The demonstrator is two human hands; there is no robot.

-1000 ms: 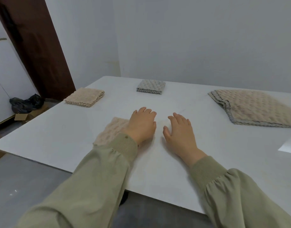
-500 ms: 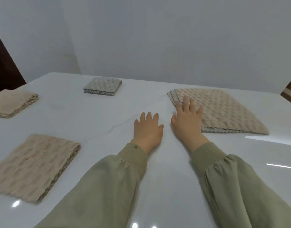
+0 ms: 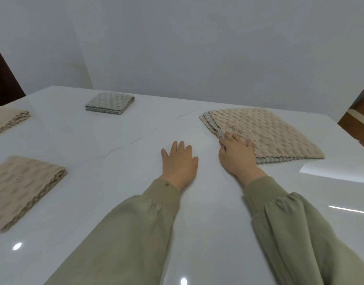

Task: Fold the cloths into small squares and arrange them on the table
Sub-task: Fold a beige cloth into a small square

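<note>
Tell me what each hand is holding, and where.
Left hand lies flat on the table, holding nothing. Right hand rests fingers on the near left edge of the cloth stack; grip cannot be told.

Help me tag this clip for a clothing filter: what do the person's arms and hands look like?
Both the left hand and right hand are bare: no gloves, rings or watch show. The arms wear long, loose sage-green sleeves, gathered into ribbed knit cuffs of the same colour. The left cuff carries a small dark mark.

Olive-green long sleeves with gathered, ribbed cuffs.
</note>
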